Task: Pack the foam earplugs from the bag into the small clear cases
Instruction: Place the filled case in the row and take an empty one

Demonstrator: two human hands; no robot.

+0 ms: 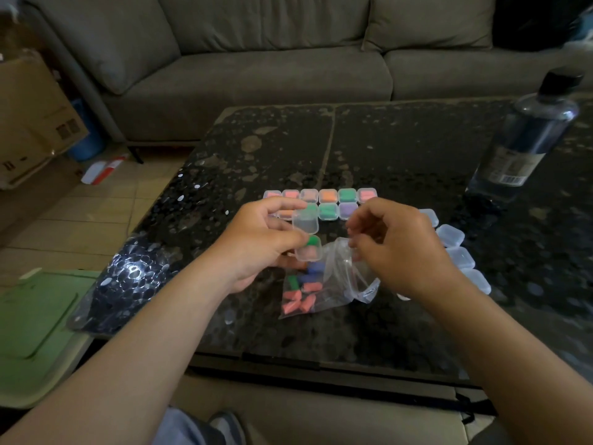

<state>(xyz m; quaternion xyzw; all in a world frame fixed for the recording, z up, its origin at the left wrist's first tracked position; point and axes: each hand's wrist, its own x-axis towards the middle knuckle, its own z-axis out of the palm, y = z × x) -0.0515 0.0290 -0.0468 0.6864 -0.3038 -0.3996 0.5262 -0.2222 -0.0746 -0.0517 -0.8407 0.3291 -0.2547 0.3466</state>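
Bare along both forearms down to the left hand point(256, 245) and right hand point(407, 252), clad lower down in a pale blue-grey trouser leg point(183, 427) and a grey shoe point(228, 427).

One wide-angle head-worn camera looks forward and down, close above the left hand point(256, 244) gripping a clear case point(308, 251), bag point(333, 284) just below the grip, sofa point(256, 75) beyond it.

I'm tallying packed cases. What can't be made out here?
Head view: near filled cases, left end hidden behind the left hand holding the open case.
The right hand curls fingertips at the bag mouth; whether they pinch anything is unclear.
Some empty cases hide behind the right hand.
The bottle label is too small to read.
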